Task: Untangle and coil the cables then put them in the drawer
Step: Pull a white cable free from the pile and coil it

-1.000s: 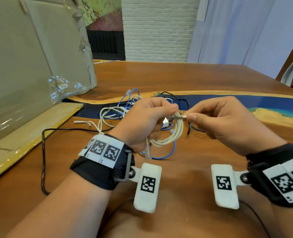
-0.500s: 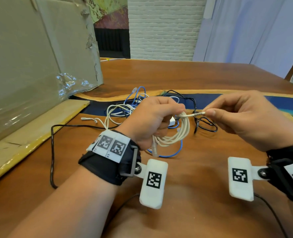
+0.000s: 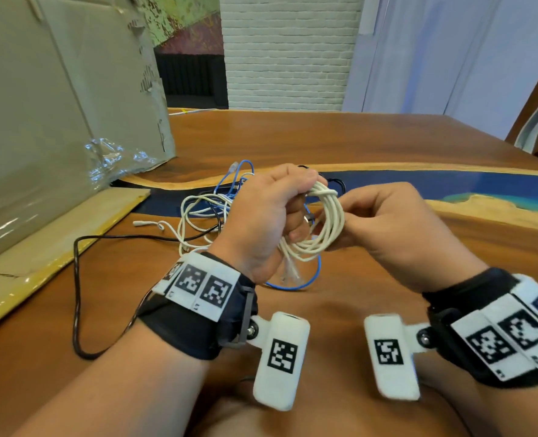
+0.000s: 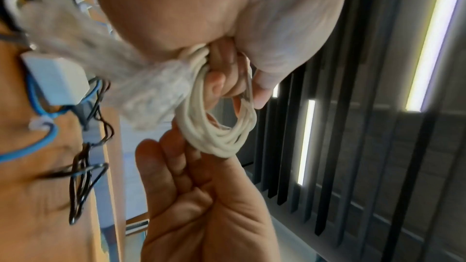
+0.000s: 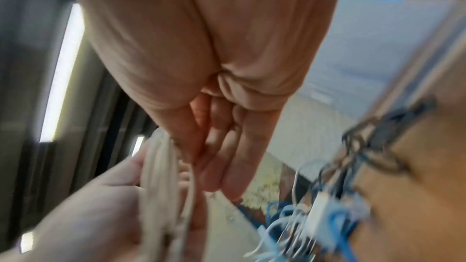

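Note:
My left hand [image 3: 305,197] grips a coil of white cable [image 3: 330,234] by its top and holds it above the wooden table [image 3: 356,146]. My right hand [image 3: 340,216] is against the coil's right side, thumb outside and fingers behind the loops, pinching them. The left wrist view shows the coil [image 4: 216,142] hanging from my left hand [image 4: 227,79], with the fingers [image 4: 176,158] of my right hand under it. In the blurred right wrist view my right hand [image 5: 201,162] lies beside the coil [image 5: 156,166]. No drawer shows.
A tangle of white cable [image 3: 195,216], blue cable [image 3: 293,287] and black cable [image 3: 78,279] lies on the table behind and under my hands. A white adapter [image 4: 55,79] sits in the tangle. A big cardboard box [image 3: 56,121] stands at the left.
My right hand drew the white cable's end out to the right, then came back in against the coil. The loose end no longer sticks out.

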Action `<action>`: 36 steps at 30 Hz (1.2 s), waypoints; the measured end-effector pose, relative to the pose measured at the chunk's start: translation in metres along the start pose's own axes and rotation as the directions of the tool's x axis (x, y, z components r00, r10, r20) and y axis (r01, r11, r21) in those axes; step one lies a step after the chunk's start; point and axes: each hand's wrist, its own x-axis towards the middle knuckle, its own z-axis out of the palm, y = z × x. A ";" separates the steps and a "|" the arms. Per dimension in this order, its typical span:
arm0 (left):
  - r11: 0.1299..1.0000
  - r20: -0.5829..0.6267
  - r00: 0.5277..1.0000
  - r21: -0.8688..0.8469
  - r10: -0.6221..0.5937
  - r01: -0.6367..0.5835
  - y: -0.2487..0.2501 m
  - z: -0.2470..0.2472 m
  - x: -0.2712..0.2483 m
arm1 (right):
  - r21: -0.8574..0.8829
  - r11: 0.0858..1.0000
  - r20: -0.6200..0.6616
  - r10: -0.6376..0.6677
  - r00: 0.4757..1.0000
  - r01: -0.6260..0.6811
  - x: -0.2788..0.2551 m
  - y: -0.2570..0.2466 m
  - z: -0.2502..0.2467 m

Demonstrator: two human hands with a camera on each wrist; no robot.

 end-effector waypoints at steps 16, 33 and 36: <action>0.900 0.058 0.947 0.295 0.317 -0.319 -0.010 -0.007 0.005 | 0.493 0.858 -0.027 0.180 0.983 -0.144 0.000 0.002 0.021; 0.965 0.019 0.983 0.189 0.182 -0.182 -0.019 -0.010 0.010 | 0.464 0.872 0.064 0.139 0.988 -0.153 0.002 0.004 0.025; 0.966 -0.044 0.975 0.150 0.219 -0.210 -0.014 -0.019 0.014 | 0.339 0.932 -0.041 0.155 0.987 -0.132 0.003 0.006 0.018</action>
